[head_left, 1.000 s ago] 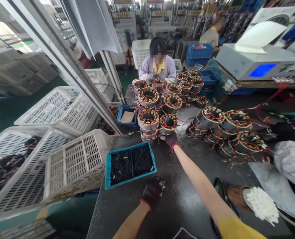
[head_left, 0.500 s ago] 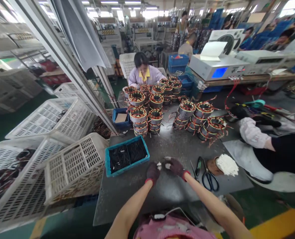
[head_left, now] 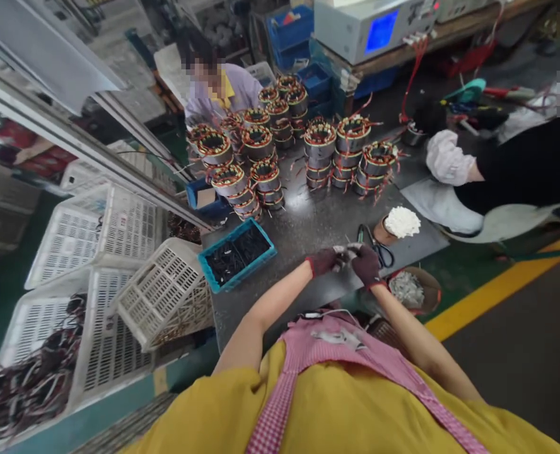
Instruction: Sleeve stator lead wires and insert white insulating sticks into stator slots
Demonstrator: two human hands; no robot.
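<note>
My left hand (head_left: 326, 261) and my right hand (head_left: 366, 263), both in dark gloves with pale fingertips, meet above the front of the dark metal table (head_left: 299, 287). Their fingers are pressed together at the tips; whatever lies between them is too small to make out. Just behind my right hand lie black-handled scissors (head_left: 386, 255), partly covered by it. A brown pot (head_left: 383, 233) heaped with small white pieces (head_left: 403, 222) stands to the right. Left of my hands sits a teal tray (head_left: 248, 271) holding black tube-like pieces (head_left: 236, 252).
Stacked motor stators (head_left: 257, 144) with red leads fill the table's far side. White plastic crates (head_left: 164, 296) stand at left, and a bin of white scraps (head_left: 407, 290) at lower right. A co-worker (head_left: 227, 85) sits opposite; another person's sleeve (head_left: 450, 157) reaches in from the right.
My view has tilted down. Both hands have moved right, towards the scissors, and closed together; half a second ago they were apart over the table, nearer the tray.
</note>
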